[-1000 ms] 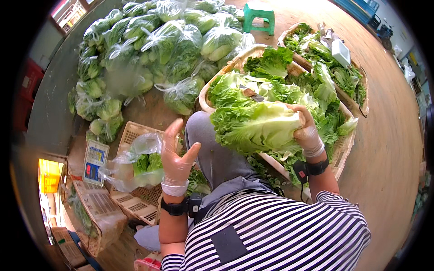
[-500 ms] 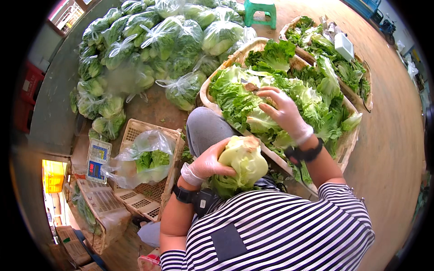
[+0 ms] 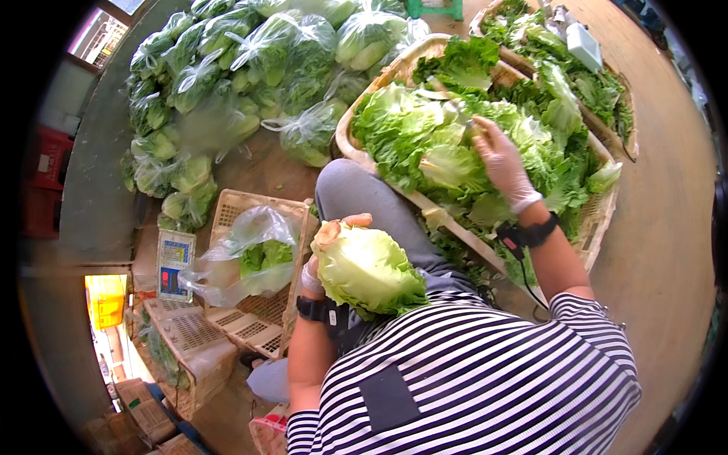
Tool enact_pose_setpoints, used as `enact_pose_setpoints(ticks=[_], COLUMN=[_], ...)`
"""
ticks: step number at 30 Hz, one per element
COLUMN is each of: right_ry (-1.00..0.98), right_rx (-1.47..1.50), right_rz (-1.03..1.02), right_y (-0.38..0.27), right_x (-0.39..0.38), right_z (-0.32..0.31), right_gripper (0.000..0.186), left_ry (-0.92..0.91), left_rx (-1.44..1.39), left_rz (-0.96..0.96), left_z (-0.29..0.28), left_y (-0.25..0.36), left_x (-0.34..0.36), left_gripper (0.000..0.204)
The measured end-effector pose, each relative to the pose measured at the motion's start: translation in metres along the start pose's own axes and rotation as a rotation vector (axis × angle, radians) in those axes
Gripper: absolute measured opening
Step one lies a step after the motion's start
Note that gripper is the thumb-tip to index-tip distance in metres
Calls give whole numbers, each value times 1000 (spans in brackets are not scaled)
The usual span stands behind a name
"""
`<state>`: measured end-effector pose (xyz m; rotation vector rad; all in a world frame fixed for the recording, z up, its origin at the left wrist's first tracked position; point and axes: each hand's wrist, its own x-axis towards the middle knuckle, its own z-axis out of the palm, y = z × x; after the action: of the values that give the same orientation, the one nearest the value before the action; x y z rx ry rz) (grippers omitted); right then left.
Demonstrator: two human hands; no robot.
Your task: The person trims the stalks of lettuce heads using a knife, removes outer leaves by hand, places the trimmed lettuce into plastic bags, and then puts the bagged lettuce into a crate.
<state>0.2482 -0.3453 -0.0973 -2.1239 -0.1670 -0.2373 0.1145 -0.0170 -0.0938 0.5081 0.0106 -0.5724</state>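
Observation:
A pale green lettuce head point(image 3: 370, 269), its brownish cut stem toward the upper left, sits in my left hand point(image 3: 355, 221) above my lap. The fingers curl round its far side and are partly hidden. My right hand point(image 3: 500, 159) is closed on a thin, blurred knife point(image 3: 457, 105) over a large basket point(image 3: 365, 151) heaped with loose lettuce leaves point(image 3: 394, 129). At lower left, an open clear plastic bag point(image 3: 212, 277) with greens inside lies in a plastic crate point(image 3: 233, 199), beside a scale panel point(image 3: 176, 259) with a keypad.
Bagged lettuces point(image 3: 288, 61) are piled at upper left. A second leaf-filled basket point(image 3: 632, 133) behind the first carries a white device point(image 3: 583, 47). A green stool point(image 3: 434, 10) stands at the top, red crates point(image 3: 47, 167) at far left, another crate point(image 3: 178, 341) at lower left.
The lettuce passed from my right hand to my left and turned stem-up toward the upper left. My right hand moved to the basket and now grips the knife that lay among the leaves.

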Motion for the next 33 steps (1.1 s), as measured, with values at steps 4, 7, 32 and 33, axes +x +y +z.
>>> enact_pose_setpoints(ticks=[4, 7, 32, 33], right_ry=[-17, -10, -247, -241], right_rx=[302, 543, -246, -234], right_rz=[361, 349, -512, -513], right_y=[3, 4, -84, -82], right_x=[-11, -18, -82, -83], right_z=[-29, -52, -52, -52], right_gripper=[41, 34, 29, 32], left_ry=[144, 13, 146, 162], left_rx=[18, 125, 602, 610], left_rz=[93, 21, -154, -148], left_z=[-15, -3, 85, 84], left_y=[-13, -2, -23, -25], left_x=[-9, -1, 39, 39], left_gripper=[67, 78, 60, 59])
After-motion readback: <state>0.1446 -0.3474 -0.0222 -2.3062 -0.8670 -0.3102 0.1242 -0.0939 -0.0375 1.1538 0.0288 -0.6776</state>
